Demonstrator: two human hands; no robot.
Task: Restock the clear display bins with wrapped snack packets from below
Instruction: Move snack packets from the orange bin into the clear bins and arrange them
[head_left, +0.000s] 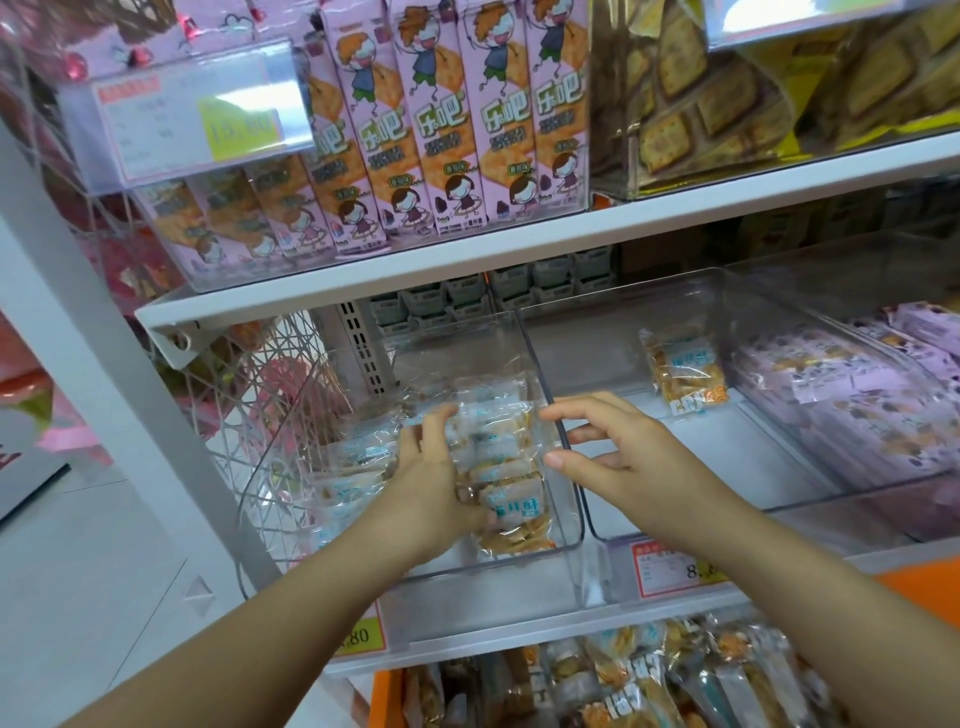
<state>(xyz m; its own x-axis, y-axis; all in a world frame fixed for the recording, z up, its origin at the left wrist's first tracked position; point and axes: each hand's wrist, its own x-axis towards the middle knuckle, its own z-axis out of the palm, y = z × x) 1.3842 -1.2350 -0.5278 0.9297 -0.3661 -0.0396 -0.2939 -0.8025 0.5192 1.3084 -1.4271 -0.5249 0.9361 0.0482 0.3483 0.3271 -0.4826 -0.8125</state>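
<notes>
1. Two white shelves showed; the lower shelf (519, 640) carried three clear bins side by side.
2. The left bin (519, 577) held a bunch of wrapped snack packets (501, 467), too overlapped to count. The middle bin (701, 457) held one lone packet (684, 371) near its back. The right bin (883, 504) was packed with purple packets.
3. At least five pink cracker boxes (441, 130) stood upright on the upper shelf (467, 255).
4. The left hand (434, 470) gripped the bunch inside the left bin, fingers curled over it.
5. The right hand (623, 452) hovered over the wall between left and middle bins, fingers spread, holding nothing.
</notes>
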